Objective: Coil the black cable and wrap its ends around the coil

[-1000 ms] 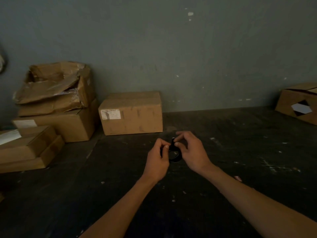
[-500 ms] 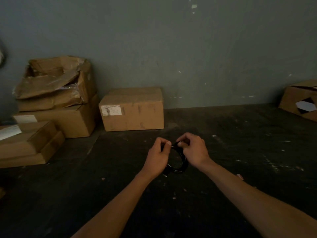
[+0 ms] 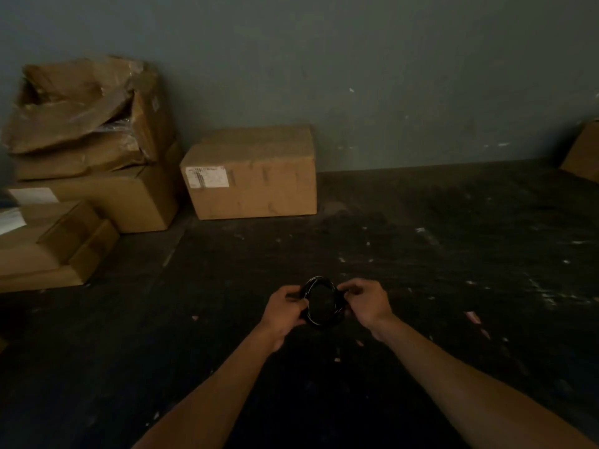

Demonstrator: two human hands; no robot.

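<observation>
The black cable (image 3: 319,281) is wound into a small round coil, held up between both hands above the dark floor. My left hand (image 3: 283,307) grips the coil's left side with curled fingers. My right hand (image 3: 364,301) pinches its right side between thumb and fingers. The lower part of the coil blends into the dark floor, and its loose ends cannot be made out.
A closed cardboard box (image 3: 249,171) stands against the grey wall ahead. A stack of crumpled and flat boxes (image 3: 81,157) fills the left side. Another box (image 3: 583,153) pokes in at the right edge. The dark floor (image 3: 453,254) is speckled with pale scraps.
The coil now faces me as an open ring, with one hand on each side. Both hands have dropped lower in the view and spread slightly apart.
</observation>
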